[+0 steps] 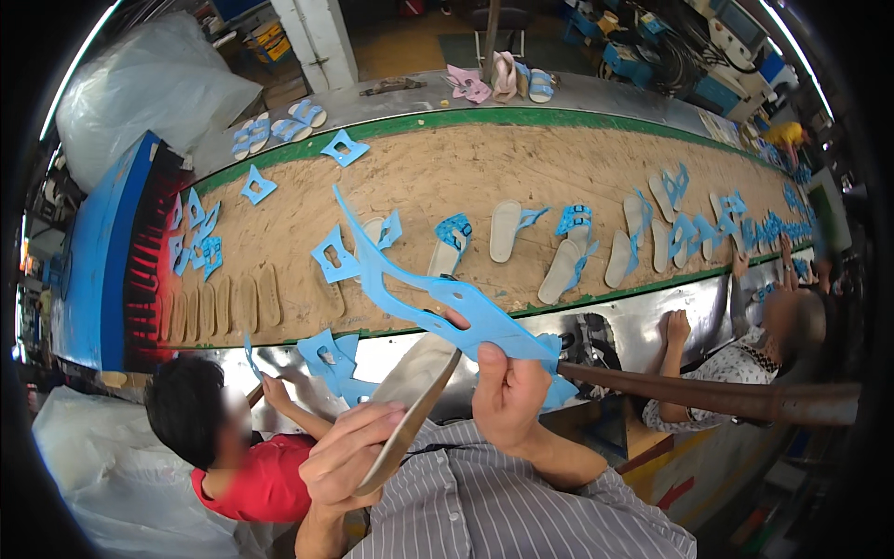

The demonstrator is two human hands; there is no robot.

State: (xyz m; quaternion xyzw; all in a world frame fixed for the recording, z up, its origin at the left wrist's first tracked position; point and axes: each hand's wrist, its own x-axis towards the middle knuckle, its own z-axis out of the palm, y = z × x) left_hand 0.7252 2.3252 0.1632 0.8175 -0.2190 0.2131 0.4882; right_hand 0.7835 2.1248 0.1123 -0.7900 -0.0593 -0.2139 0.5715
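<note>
My left hand (346,458) is closed around a grey-beige sandal sole (416,391), which it holds tilted on edge in front of my striped shirt. My right hand (510,402) pinches a light-blue sandal upper (498,324) between thumb and fingers. This upper has cut-out holes and long pointed ends, one of which reaches up over the belt. The sole's upper end is close to the underside of the blue piece; whether they touch I cannot tell. More blue uppers (328,361) lie on the metal ledge just beyond the sole.
Across the front runs a worn tan conveyor belt (391,163) carrying soles, blue straps and part-joined sandals (506,230). A blue machine (107,256) with a red-glowing opening stands at its left. A rusty metal bar (708,393) juts in at right. Co-workers (256,480) sit on both sides.
</note>
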